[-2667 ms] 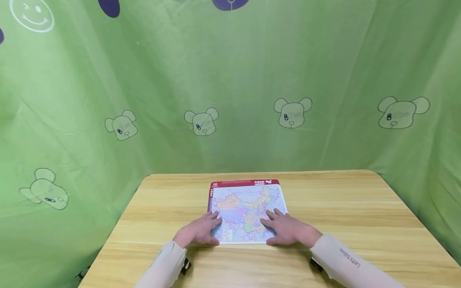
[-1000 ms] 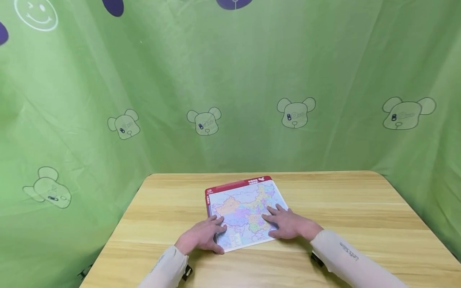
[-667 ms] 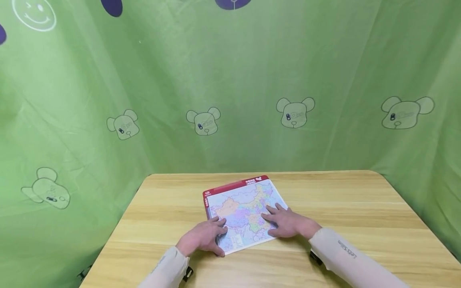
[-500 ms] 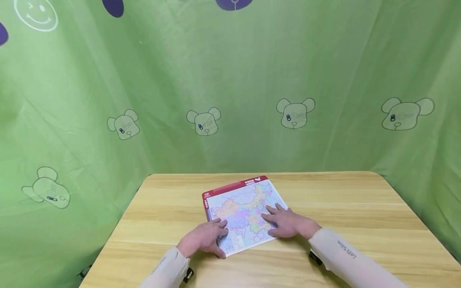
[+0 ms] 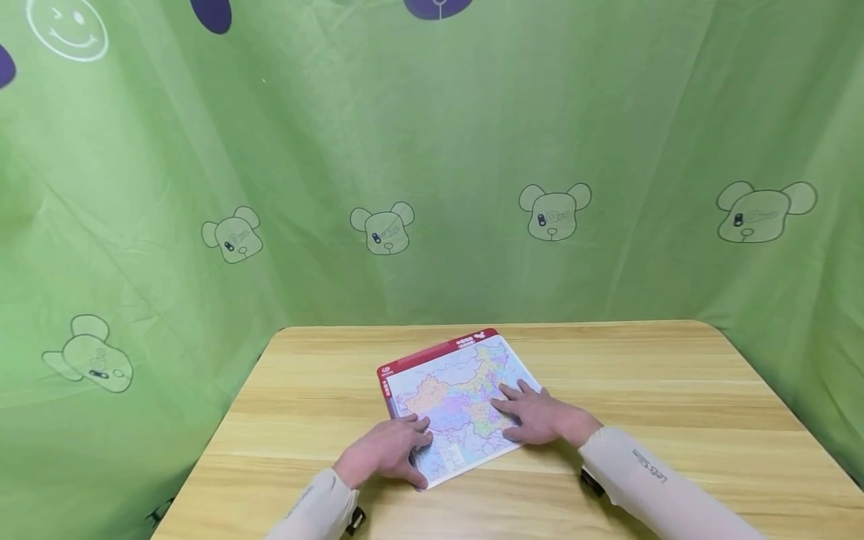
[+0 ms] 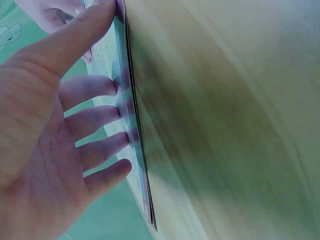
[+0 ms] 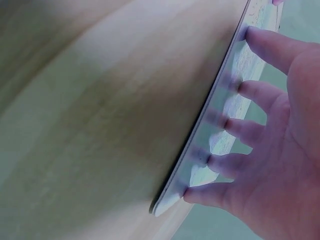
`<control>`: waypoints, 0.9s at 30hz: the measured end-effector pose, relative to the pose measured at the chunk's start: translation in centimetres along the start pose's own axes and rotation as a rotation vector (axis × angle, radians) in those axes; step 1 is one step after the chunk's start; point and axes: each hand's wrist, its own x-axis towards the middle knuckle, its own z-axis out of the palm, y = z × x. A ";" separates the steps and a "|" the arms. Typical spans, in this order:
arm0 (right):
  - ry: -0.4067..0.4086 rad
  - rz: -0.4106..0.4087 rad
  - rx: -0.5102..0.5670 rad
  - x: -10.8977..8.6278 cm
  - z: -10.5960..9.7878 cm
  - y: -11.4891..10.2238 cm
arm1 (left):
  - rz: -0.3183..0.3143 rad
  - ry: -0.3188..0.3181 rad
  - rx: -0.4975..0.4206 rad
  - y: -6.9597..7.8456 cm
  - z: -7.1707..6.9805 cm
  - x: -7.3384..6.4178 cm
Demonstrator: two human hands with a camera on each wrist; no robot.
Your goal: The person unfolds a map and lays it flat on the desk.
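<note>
A thin flat map board [image 5: 442,375] with a red header strip and pastel regions lies askew on the table, its left end nearer to me. My left hand [image 5: 391,448] rests on its left side, fingers spread and the thumb at the near left corner. On the right part of the map lies my right hand [image 5: 533,416], fingers splayed. The left wrist view shows the fingertips of my left hand [image 6: 55,135] on the board's glossy surface [image 6: 123,55]. In the right wrist view, the fingertips of my right hand [image 7: 272,135] touch the board's smooth border [image 7: 172,192].
The light wooden table [image 5: 648,390] extends on both sides of the board. Green curtains [image 5: 466,112] printed with bear heads hang behind it and at the sides. Both forearms wear pale sleeves [image 5: 658,480], with dark wrist devices [image 5: 355,520] beneath.
The map board has turned counter-clockwise from nearly square, its left end coming toward me. My left hand has moved nearer and slightly right with it; my right hand has shifted slightly away from me.
</note>
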 end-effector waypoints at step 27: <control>0.007 0.014 0.008 0.6 0.0 0.4 | 0.039 0.039 -0.050 0.4 0.6 0.0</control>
